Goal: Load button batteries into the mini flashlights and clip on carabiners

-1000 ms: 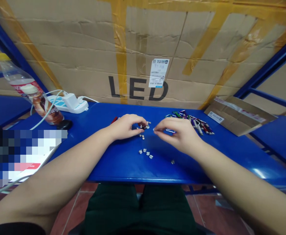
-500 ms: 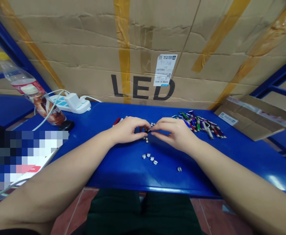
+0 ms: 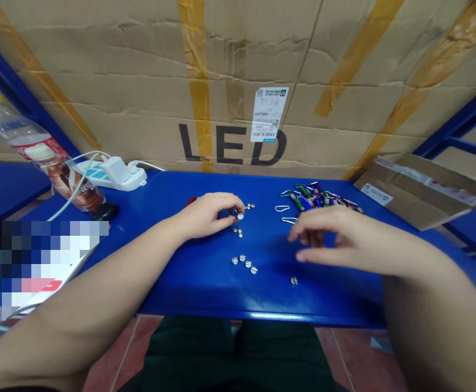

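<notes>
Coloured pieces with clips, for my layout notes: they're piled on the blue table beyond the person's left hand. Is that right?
Not the hand: the head view shows the coloured pieces piled on the blue table beyond the person's right hand.

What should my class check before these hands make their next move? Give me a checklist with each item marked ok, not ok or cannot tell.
1. Left hand has a silvery round piece at its fingertips: ok.
2. Its grip is firm: cannot tell.
3. Right hand is open, thumb apart from fingers: ok.
4. All visible slotted caps are grouped together: not ok; one lies apart, to the right.
5. Colored tubes are fully visible: not ok; the right hand partly covers the pile.
</notes>
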`<control>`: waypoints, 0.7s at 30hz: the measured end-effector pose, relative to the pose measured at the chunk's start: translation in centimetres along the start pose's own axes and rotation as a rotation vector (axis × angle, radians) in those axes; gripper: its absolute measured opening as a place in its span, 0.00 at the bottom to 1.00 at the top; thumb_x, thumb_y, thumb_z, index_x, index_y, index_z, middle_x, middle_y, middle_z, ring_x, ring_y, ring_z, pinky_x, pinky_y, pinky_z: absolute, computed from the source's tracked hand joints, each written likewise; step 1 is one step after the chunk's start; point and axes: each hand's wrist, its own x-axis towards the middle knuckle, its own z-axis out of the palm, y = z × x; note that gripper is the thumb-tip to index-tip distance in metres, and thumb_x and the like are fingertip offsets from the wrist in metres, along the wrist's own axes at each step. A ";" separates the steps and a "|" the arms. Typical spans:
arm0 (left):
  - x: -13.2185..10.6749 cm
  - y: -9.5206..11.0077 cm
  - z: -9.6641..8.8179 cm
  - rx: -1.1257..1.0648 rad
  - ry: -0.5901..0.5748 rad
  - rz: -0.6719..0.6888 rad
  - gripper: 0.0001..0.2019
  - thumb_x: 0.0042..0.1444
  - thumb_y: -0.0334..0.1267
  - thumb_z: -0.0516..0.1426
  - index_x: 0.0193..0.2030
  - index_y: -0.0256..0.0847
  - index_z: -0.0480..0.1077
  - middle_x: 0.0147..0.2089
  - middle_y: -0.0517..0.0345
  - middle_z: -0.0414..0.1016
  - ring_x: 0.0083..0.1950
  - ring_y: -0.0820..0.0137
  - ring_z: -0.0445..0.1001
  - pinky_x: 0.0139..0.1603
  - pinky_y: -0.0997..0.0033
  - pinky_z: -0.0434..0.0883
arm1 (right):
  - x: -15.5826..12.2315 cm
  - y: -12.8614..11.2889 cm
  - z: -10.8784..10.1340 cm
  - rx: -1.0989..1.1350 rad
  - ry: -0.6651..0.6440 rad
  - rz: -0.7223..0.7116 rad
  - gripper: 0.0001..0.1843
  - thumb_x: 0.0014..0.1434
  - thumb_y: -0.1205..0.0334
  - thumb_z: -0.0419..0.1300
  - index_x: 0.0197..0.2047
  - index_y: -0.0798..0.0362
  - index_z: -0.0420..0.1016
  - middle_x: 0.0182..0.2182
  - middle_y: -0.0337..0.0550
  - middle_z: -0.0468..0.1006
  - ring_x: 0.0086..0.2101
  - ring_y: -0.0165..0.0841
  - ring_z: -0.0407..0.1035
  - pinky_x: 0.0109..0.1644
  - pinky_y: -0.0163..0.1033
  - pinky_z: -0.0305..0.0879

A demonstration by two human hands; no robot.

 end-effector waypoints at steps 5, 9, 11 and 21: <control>-0.1 0.2 -0.3 0.020 -0.020 -0.078 0.09 0.65 0.37 0.59 0.51 0.42 0.74 0.48 0.55 0.80 0.48 0.65 0.78 0.50 0.65 0.74 | -2.0 -0.6 2.0 -0.005 -0.200 0.207 0.16 0.57 0.60 0.73 0.48 0.47 0.82 0.38 0.41 0.83 0.32 0.32 0.77 0.33 0.34 0.71; -0.2 0.4 -0.4 -0.004 -0.018 -0.142 0.13 0.65 0.40 0.59 0.55 0.42 0.72 0.48 0.54 0.80 0.45 0.66 0.78 0.42 0.69 0.74 | -1.5 -0.4 3.8 -0.064 -0.273 0.175 0.10 0.60 0.74 0.65 0.39 0.49 0.82 0.37 0.40 0.83 0.35 0.32 0.77 0.39 0.35 0.71; -0.2 0.4 -0.3 -0.042 -0.016 -0.165 0.15 0.65 0.41 0.59 0.57 0.43 0.71 0.49 0.54 0.80 0.45 0.66 0.78 0.37 0.71 0.72 | -0.9 -0.2 3.6 -0.070 -0.259 0.129 0.09 0.62 0.73 0.64 0.38 0.49 0.82 0.36 0.39 0.83 0.34 0.32 0.77 0.40 0.36 0.71; -0.1 0.1 0.3 -0.137 -0.017 -0.066 0.12 0.67 0.42 0.58 0.53 0.42 0.76 0.44 0.56 0.83 0.45 0.67 0.80 0.48 0.67 0.72 | 6.1 1.3 1.5 -0.114 0.329 -0.141 0.06 0.67 0.63 0.64 0.43 0.51 0.83 0.37 0.43 0.86 0.37 0.35 0.79 0.43 0.38 0.72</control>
